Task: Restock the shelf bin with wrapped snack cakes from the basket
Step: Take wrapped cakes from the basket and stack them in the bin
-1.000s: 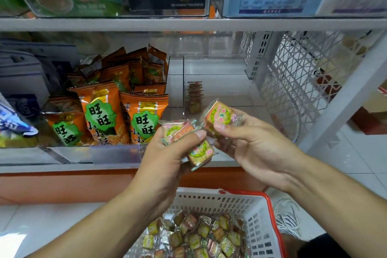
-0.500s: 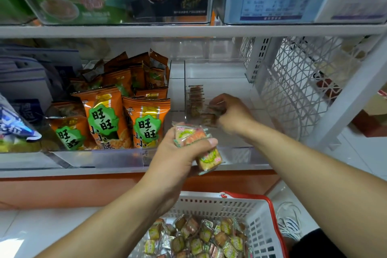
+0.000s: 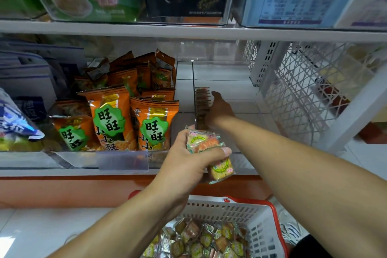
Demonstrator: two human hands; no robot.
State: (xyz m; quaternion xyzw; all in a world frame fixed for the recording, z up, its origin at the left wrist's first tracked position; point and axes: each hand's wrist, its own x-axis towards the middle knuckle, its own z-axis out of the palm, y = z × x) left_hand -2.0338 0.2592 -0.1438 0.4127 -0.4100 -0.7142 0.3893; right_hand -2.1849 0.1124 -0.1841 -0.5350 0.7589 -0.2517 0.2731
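Observation:
My left hand (image 3: pixel 188 163) grips a small stack of wrapped snack cakes (image 3: pixel 206 142) in front of the shelf edge. My right hand (image 3: pixel 219 109) reaches deep into the clear shelf bin (image 3: pixel 240 90). Its fingers are stretched out against a row of cakes (image 3: pixel 202 102) that stands along the bin's left wall. Whether a cake is still under that hand is hidden. Below, a white basket with a red rim (image 3: pixel 230 211) holds several more wrapped cakes (image 3: pixel 201 241).
Orange snack bags (image 3: pixel 111 123) fill the bin to the left. A white wire mesh panel (image 3: pixel 303 94) closes the shelf's right side. The upper shelf board (image 3: pixel 188 31) with boxed goods hangs just above. My shoe (image 3: pixel 291 230) stands beside the basket.
My right hand carried one cake from in front of me into the bin and now lies stretched along the row there. My left hand has stayed in place with its stack.

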